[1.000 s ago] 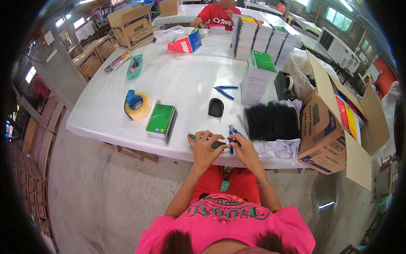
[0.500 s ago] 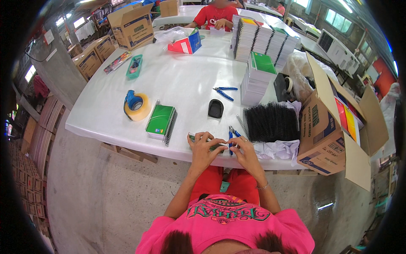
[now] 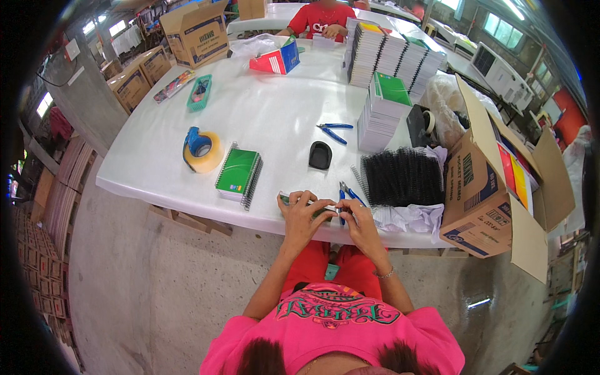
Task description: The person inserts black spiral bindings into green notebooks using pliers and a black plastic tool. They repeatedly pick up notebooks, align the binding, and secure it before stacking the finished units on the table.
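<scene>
At the near table edge, my left hand (image 3: 302, 214) is closed around a small spiral notebook (image 3: 284, 199), mostly hidden under the fingers, with a bit of green cover showing. My right hand (image 3: 359, 223) pinches at the notebook's right end, its fingertips close to the left ones; the exact spot they grip is covered. Just beyond the right fingers lie blue-handled cutting pliers (image 3: 354, 195). To their right sits a pile of black spiral coils (image 3: 402, 178) on white paper. A short stack of green spiral notebooks (image 3: 239, 172) stands to the left.
A tape dispenser (image 3: 202, 151), a black cup-like piece (image 3: 320, 155) and another pair of blue pliers (image 3: 335, 132) lie farther in. Notebook stacks (image 3: 382, 109) rise at the back right. An open carton (image 3: 478, 194) stands at the right edge. Across the table sits another person (image 3: 319, 22).
My hands stay at nearly the same spot, with only slight finger movement at the notebook's right end. Across the table, the other person's hand has shifted a little.
</scene>
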The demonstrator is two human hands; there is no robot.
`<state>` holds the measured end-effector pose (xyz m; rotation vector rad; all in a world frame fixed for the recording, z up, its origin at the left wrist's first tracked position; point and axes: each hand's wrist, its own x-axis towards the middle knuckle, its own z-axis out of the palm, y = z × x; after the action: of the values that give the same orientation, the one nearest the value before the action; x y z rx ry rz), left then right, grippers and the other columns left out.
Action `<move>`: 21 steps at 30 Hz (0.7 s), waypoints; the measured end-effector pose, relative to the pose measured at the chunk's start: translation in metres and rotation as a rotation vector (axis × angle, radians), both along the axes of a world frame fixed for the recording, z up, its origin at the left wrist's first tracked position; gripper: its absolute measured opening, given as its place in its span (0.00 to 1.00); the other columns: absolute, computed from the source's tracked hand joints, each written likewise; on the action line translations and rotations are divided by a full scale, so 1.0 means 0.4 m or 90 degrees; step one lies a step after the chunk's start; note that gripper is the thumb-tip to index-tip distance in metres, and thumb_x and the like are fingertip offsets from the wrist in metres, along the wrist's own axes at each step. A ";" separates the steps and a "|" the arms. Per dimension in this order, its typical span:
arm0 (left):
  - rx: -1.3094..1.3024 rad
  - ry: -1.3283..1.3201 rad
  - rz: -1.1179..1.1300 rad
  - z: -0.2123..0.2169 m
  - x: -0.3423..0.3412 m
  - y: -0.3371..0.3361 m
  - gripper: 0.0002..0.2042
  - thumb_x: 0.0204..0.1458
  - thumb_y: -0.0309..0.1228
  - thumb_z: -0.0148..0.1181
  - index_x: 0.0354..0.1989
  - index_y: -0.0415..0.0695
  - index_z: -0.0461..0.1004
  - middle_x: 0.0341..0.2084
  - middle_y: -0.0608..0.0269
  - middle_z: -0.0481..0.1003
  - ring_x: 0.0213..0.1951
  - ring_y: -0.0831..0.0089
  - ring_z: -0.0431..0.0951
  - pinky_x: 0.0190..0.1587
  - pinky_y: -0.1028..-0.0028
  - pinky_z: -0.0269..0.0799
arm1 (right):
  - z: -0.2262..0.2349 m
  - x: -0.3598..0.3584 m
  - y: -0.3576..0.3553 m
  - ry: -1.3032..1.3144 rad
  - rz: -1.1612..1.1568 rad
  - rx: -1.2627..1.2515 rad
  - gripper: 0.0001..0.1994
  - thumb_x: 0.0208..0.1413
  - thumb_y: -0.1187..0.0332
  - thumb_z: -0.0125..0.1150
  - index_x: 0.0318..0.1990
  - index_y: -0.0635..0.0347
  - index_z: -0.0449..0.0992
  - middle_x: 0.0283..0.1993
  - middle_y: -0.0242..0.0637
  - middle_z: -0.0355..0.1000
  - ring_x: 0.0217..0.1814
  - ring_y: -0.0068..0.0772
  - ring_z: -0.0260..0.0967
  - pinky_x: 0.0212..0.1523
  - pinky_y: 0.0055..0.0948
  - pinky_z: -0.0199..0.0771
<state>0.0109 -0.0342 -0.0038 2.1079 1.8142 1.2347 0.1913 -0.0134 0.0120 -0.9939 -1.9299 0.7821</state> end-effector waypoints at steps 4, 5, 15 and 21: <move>-0.007 0.012 0.002 -0.003 -0.001 0.003 0.15 0.46 0.51 0.66 0.40 0.63 0.84 0.34 0.73 0.71 0.49 0.68 0.67 0.60 0.38 0.42 | -0.004 0.010 0.004 -0.055 0.006 0.013 0.08 0.62 0.72 0.53 0.46 0.61 0.75 0.43 0.43 0.75 0.43 0.46 0.71 0.45 0.40 0.61; -0.005 0.014 0.002 -0.002 0.000 0.001 0.15 0.46 0.51 0.66 0.41 0.64 0.84 0.34 0.74 0.71 0.48 0.68 0.67 0.61 0.37 0.41 | 0.007 0.011 0.002 -0.081 0.008 0.023 0.08 0.63 0.71 0.52 0.46 0.60 0.75 0.43 0.42 0.75 0.43 0.46 0.71 0.44 0.41 0.61; 0.003 0.028 -0.013 0.011 -0.006 -0.011 0.17 0.48 0.51 0.64 0.46 0.67 0.83 0.34 0.73 0.70 0.48 0.68 0.67 0.60 0.37 0.43 | 0.061 0.015 -0.002 -0.157 0.037 0.001 0.08 0.63 0.69 0.53 0.44 0.62 0.74 0.34 0.45 0.74 0.35 0.52 0.72 0.35 0.45 0.65; -0.004 0.024 -0.011 0.011 -0.005 -0.015 0.16 0.50 0.48 0.64 0.48 0.68 0.82 0.35 0.73 0.71 0.48 0.68 0.67 0.60 0.37 0.43 | 0.060 0.001 -0.018 -0.094 -0.005 -0.080 0.07 0.63 0.71 0.54 0.45 0.63 0.72 0.28 0.47 0.71 0.30 0.52 0.69 0.34 0.43 0.67</move>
<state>0.0090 -0.0402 0.0007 2.1536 1.8081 1.1917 0.1917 -0.0205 0.0360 -1.1627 -2.0210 0.8553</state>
